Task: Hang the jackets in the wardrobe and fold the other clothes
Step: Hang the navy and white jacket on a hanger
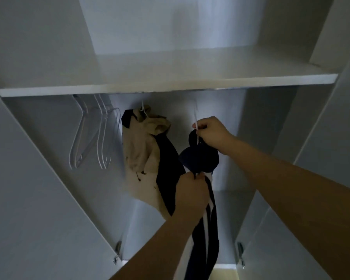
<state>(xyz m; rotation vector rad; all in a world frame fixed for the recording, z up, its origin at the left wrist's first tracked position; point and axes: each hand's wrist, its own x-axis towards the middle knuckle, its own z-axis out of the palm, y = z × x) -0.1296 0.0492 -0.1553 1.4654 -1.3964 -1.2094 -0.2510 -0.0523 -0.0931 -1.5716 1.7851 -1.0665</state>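
The wardrobe [38,178] is white, with one shelf [170,81] spanning its full width near the top. Under the shelf's front edge, several white hangers [93,138] hang bare at the left. Just to their right, a beige and navy jacket [148,156] hangs on another white hanger.

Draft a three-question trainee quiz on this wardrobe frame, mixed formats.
1. True or false: the beige and navy jacket already hangs under the shelf.
2. Multiple choice: the right hand has its grip on A) the white hanger B) a shelf edge C) a door hinge.
3. Fill in: the empty hangers hang to the ____ of the beige and navy jacket.

The left hand holds the navy jacket lower down.

Key: 1 true; 2 A; 3 left.
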